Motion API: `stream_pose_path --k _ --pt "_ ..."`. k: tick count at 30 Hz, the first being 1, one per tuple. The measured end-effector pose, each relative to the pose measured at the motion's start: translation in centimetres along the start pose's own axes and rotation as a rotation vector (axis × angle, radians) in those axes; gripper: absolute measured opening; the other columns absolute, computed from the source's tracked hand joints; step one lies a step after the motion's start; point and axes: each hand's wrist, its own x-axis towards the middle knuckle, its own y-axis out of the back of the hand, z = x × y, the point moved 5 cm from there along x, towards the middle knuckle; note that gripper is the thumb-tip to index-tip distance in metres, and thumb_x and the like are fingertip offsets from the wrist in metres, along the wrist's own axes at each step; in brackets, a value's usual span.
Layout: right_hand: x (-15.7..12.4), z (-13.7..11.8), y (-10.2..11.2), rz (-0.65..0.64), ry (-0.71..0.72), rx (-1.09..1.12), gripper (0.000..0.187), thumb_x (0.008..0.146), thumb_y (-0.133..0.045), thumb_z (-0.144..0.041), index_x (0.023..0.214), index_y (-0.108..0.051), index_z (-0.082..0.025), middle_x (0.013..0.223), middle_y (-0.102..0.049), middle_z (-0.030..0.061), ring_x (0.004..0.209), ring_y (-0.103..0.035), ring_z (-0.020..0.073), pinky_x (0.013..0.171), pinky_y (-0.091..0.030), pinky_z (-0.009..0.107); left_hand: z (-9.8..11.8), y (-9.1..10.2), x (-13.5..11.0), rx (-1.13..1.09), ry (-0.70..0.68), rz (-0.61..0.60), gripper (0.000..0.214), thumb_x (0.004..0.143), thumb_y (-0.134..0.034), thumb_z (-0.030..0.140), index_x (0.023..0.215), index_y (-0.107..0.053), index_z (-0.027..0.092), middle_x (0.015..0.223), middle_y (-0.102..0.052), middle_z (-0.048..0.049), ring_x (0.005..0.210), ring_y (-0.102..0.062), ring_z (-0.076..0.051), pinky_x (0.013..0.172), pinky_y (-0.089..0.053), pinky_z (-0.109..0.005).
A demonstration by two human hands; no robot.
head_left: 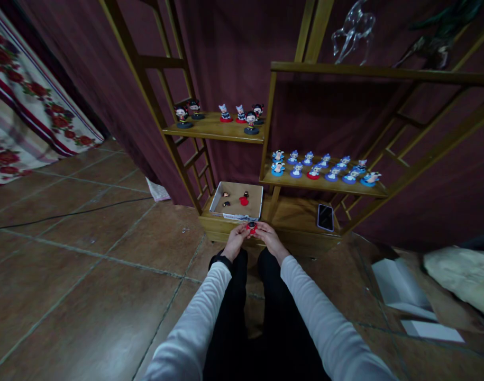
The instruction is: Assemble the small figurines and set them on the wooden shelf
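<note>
Between my two hands is a small red and black figurine (252, 226), held in front of the lowest shelf. My left hand (235, 239) grips it from the left, fingers closed, with a black band on the wrist. From the right, the fingers of my right hand (267, 236) close on the same figurine. Just beyond my hands sits a shallow open cardboard box (234, 212) with white sides. Inside it lie a red piece (244, 201) and several small dark figurine parts (226, 203).
Figurines with black hair (252, 123) and small red-based ones stand on the upper left shelf (213, 127). Several blue and purple figurines (332, 172) line the right shelf (325, 183). A phone (325, 217) lies lower right. A glass horse (353, 30) stands above; white packaging (401, 286) lies on the floor.
</note>
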Motion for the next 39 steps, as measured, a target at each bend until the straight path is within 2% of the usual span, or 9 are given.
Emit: stream_pose_path --k 8,27,33,39 --pt "0.05 0.03 0.14 -0.01 0.004 -0.001 0.031 0.064 -0.069 -0.033 0.093 -0.062 -0.023 0.099 -0.065 0.0035 0.082 -0.062 0.0163 0.077 -0.048 0.033 -0.03 0.07 0.0 0.013 -0.008 0.009 0.042 0.059 -0.074 0.027 0.098 -0.065 0.013 0.08 -0.067 -0.0073 0.064 -0.057 -0.012 0.058 -0.041 -0.023" --pt "0.19 0.04 0.14 0.029 0.017 -0.02 0.032 0.064 -0.068 -0.032 0.094 -0.061 -0.023 0.092 -0.067 0.0026 0.074 -0.063 0.0149 0.075 -0.048 0.032 0.19 -0.02 -0.13 0.01 0.003 0.002 0.041 0.06 -0.072 0.021 0.1 -0.064 0.014 0.076 -0.067 -0.0056 0.063 -0.059 -0.012 0.058 -0.042 -0.022" --pt "0.27 0.1 0.21 0.042 0.02 -0.047 0.032 0.063 -0.068 -0.034 0.092 -0.063 -0.022 0.094 -0.067 0.0039 0.08 -0.062 0.0167 0.074 -0.048 0.031 0.04 0.17 -0.05 0.026 0.009 0.029 0.026 0.061 -0.07 0.025 0.083 -0.065 0.012 0.075 -0.066 -0.0047 0.063 -0.059 -0.012 0.058 -0.044 -0.022" --pt "0.38 0.27 0.48 0.061 0.028 -0.072 0.031 0.064 -0.067 -0.036 0.091 -0.064 -0.021 0.094 -0.067 0.0042 0.078 -0.061 0.0161 0.072 -0.046 0.03 -0.11 0.26 0.01 0.082 0.01 0.067 0.013 0.063 -0.066 0.022 0.071 -0.062 0.012 0.059 -0.062 -0.0012 0.051 -0.054 -0.009 0.049 -0.038 -0.019"
